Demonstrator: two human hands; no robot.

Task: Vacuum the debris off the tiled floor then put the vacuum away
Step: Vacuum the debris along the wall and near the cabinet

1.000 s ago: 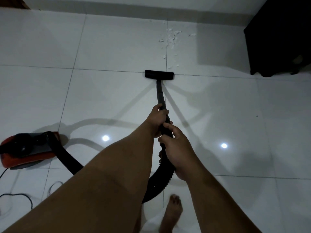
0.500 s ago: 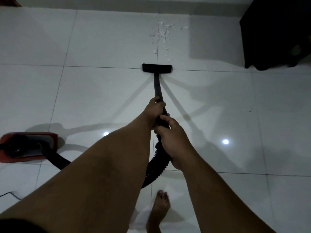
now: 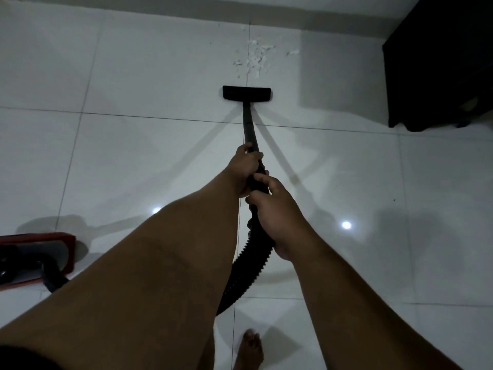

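White scraps of debris (image 3: 254, 58) lie scattered on the glossy white tiled floor (image 3: 149, 145) near the far wall. The black floor nozzle (image 3: 246, 93) rests flat on the tile just short of the scraps. A black wand (image 3: 249, 126) runs back from it to my hands. My left hand (image 3: 246, 166) grips the wand further forward; my right hand (image 3: 277, 212) grips it just behind, where the ribbed black hose (image 3: 244, 273) begins. The red and black vacuum body (image 3: 34, 259) sits at the left edge.
A dark piece of furniture (image 3: 440, 65) stands at the upper right, close to the debris. The wall base (image 3: 306, 16) runs along the top. My bare foot (image 3: 250, 348) shows at the bottom centre. Two light reflections shine on the tiles.
The nozzle has slid forward over the tile joint, closer to the scraps. Both hands moved forward with the wand, and the vacuum body has slipped further toward the left edge.
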